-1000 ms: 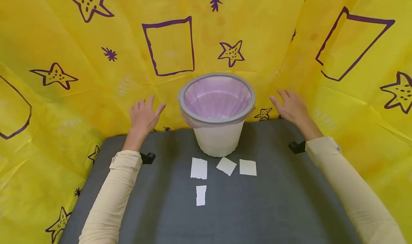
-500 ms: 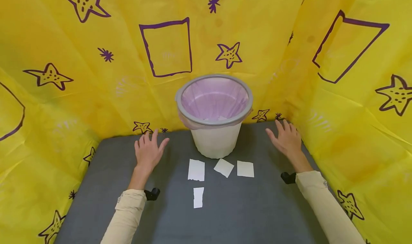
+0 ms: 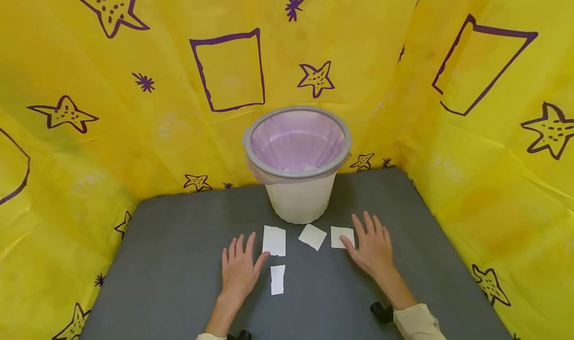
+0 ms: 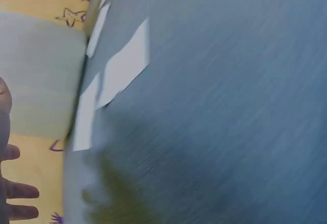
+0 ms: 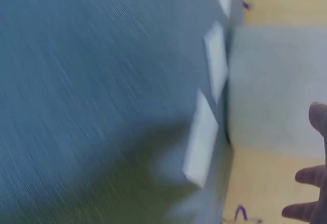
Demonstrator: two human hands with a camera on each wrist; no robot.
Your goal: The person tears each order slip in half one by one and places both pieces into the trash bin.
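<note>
- The left grip (image 3: pixel 239 269), a bare hand, has its fingers spread and straight and holds nothing. Its thumb is at the lower edge of the large paper piece; the wrist views are blurred, so I cannot say surely if either thumb touches paper.
- The large paper piece (image 3: pixel 274 241) lies flat on the bench (image 3: pixel 179 260). For such a thin sheet, it is probably best to slide one edge until it rises, then pinch it lightly.
- The narrow paper piece (image 3: pixel 277 279) lies nearer to the person, so the left palm should pass without dragging it.
- The bin (image 3: pixel 299 203) stands upright behind the papers; the fingertips should not bump its wall.
- The turned paper piece (image 3: pixel 312 237) lies in the middle, just before the bin. Its corner seems the easiest place to lift.
- The square paper piece (image 3: pixel 338 234) lies flat beside the right hand. Pressing too hard would perhaps only push it away.
- The right grip (image 3: pixel 372 250) is also spread and without load, its thumb over the square piece in the head view.
</note>
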